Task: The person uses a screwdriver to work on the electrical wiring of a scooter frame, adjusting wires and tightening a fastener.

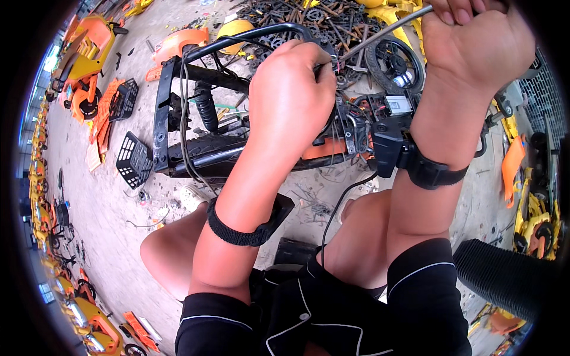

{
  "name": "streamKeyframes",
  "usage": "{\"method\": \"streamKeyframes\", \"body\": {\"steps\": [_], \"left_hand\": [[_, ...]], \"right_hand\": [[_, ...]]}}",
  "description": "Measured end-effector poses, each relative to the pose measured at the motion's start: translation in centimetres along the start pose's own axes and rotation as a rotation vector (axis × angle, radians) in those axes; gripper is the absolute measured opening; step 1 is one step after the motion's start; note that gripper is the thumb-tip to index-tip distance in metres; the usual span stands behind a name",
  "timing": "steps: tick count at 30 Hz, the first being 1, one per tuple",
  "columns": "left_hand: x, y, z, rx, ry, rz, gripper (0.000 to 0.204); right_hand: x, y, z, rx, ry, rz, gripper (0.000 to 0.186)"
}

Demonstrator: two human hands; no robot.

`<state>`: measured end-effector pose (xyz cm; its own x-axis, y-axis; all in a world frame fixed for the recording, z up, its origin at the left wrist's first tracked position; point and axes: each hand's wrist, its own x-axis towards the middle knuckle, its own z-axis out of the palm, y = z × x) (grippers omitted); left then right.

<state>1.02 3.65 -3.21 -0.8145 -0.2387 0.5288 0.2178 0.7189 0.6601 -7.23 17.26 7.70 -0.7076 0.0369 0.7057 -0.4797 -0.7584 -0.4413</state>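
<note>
My right hand (pixel 475 44), at the upper right, is closed round the upper end of a long thin metal rod (pixel 386 31). The rod slants down to the left, and its lower end stops beside my left hand (pixel 291 95). The fingers of that hand are curled in over the black vehicle frame (pixel 161 127), and what they grip is hidden. Below the hands the frame shows a shock absorber (pixel 205 107), loose cables and an exposed wiring area with a small silver box (pixel 398 105).
Behind the frame lie a heap of dark metal parts (pixel 297 24) and a wheel (pixel 395 65). Black plastic baskets (pixel 134 159) and orange panels (pixel 105 124) are on the floor to the left. Yellow vehicles (pixel 89 47) line the left side. A black ribbed tube (pixel 496 279) is at right.
</note>
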Motion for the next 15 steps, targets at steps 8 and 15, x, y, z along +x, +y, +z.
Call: {"method": "streamKeyframes", "body": {"steps": [8,15], "left_hand": [[0.05,0.13,0.20,0.036,0.016,0.011,0.015],[0.03,0.03,0.13,0.045,0.027,0.019,0.015]], "right_hand": [[0.54,0.01,-0.77,0.053,-0.036,0.043,0.042],[0.66,0.13,-0.69,0.046,-0.095,0.020,0.042]]}}
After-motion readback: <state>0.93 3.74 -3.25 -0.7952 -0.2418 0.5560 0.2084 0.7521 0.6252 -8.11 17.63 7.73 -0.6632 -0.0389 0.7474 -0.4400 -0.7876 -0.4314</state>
